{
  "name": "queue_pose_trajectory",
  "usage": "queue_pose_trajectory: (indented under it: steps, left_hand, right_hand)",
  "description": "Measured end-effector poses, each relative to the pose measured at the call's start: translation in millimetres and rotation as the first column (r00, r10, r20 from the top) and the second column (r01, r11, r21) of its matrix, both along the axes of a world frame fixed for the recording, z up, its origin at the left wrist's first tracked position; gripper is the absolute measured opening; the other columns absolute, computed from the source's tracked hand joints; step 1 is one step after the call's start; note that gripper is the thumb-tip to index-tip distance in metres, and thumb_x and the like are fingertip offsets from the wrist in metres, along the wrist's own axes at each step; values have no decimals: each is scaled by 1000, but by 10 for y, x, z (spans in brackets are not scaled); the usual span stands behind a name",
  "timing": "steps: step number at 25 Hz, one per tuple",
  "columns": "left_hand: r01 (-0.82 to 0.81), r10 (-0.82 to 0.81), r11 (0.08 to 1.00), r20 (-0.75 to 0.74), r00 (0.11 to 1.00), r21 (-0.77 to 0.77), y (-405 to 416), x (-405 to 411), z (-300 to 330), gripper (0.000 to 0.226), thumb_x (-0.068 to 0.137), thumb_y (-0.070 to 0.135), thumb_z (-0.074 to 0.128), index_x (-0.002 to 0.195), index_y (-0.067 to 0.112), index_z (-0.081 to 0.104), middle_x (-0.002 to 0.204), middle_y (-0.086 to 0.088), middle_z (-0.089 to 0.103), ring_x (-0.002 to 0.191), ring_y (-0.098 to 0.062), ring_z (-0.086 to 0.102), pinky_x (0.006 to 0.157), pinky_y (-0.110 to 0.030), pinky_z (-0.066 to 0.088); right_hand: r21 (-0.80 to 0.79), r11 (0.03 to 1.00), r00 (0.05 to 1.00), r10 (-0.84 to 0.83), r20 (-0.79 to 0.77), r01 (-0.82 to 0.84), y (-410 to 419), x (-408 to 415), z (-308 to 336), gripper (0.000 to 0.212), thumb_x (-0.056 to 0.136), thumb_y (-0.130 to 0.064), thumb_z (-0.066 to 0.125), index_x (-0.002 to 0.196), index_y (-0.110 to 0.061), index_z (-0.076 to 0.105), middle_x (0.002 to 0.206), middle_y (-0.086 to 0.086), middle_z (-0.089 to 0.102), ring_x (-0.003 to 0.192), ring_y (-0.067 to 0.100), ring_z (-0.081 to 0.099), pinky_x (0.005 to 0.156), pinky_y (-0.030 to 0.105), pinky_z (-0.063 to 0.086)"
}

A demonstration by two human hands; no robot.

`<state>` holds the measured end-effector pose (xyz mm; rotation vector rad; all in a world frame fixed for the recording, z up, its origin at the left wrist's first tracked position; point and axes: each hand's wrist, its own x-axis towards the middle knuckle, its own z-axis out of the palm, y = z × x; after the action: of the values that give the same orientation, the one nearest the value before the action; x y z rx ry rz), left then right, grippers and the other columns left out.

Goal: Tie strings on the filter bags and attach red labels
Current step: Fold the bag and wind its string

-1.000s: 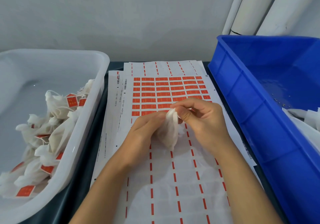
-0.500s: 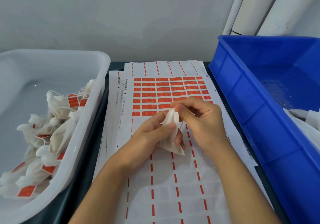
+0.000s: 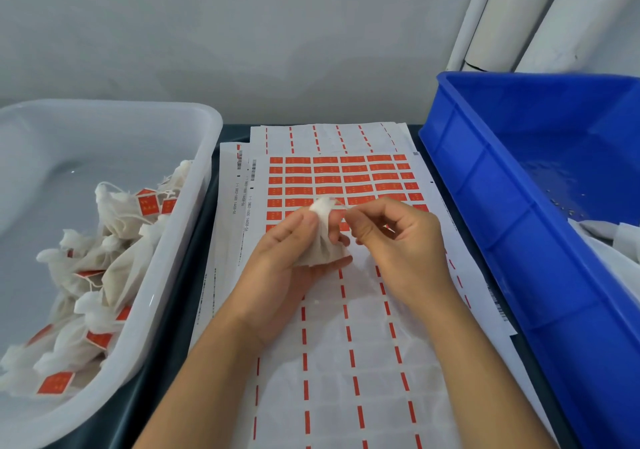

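**Drawing the string tight on a filter bag**

The left hand (image 3: 294,244) cups a white filter bag (image 3: 320,237) above the label sheet (image 3: 346,185), fingers curled round its gathered neck. The right hand (image 3: 391,233) pinches what looks like the thin string (image 3: 341,208) beside the bag's top; the string itself is barely visible. To do this well, I'd say keep the neck bunched firmly in the left grip and pull the string sideways in a steady draw, so the gather closes evenly without tearing the thin paper. Finished bags with red labels lie in the white tub (image 3: 194,185); the blue bin (image 3: 485,178) sits to the right.
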<state>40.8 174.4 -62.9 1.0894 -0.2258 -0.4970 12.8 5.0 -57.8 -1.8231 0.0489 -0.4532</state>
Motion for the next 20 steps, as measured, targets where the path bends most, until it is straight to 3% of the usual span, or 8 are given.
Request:
queue_pose_trajectory:
  steps: [3,5,8,10,12,16,20]
  left_hand:
    - [-51,51,998,-3,999,-24,-34,-4,-6,41,99,45,60,132,23,71,122,0,71,121,-21,66,103,-47,55]
    - [-126,123,990,46,991,64,-73,-17,-5,39,101,46,59,133,28,70,134,3,70,128,-20,64,103,-48,56]
    - [-256,202,929,211,956,266,-152,-40,-20,32,103,44,52,117,29,77,114,7,77,112,-13,71,94,-33,61]
    - [-295,183,889,320,930,351,-166,-50,-8,33,108,37,48,98,23,76,93,5,75,92,-9,70,84,-20,58]
    - [-254,110,886,358,927,387,-144,-58,2,33,109,31,48,89,19,71,84,2,70,82,-13,66,77,-18,54]
    - [-181,-26,860,396,918,477,-142,-88,-5,27,103,35,53,97,15,70,86,0,71,85,-20,68,79,-28,58]
    - [-293,44,789,426,904,540,-186,-76,-17,18,104,28,58,92,23,71,77,14,71,79,-8,70,68,-14,54]
  right_hand:
    - [-298,954,991,15,130,25,11,2,-48,13,95,-32,71,106,-29,78,104,-21,74,101,-3,67,87,6,49]
    - [-497,865,975,53,214,62,13,10,-81,15,97,-26,72,110,-21,77,108,-11,74,104,2,65,96,11,49]
    - [-608,787,944,112,311,106,8,-1,-101,14,95,-22,74,105,-13,77,102,-2,74,100,9,64,96,18,51]
    - [-585,801,923,115,366,132,4,-3,-79,16,93,-24,77,103,-12,77,101,0,74,99,7,62,94,16,50]
    - [-523,840,922,81,378,141,0,-1,-41,18,92,-27,78,102,-12,78,102,-2,73,100,3,61,93,14,50]
    - [-221,972,992,100,77,-81,16,-34,-1,7,95,-30,71,101,-29,75,101,-21,72,102,0,67,86,9,52]
    - [-201,979,998,52,38,-43,28,-45,-22,6,94,-30,73,99,-33,74,95,-24,72,100,-4,67,83,5,50]
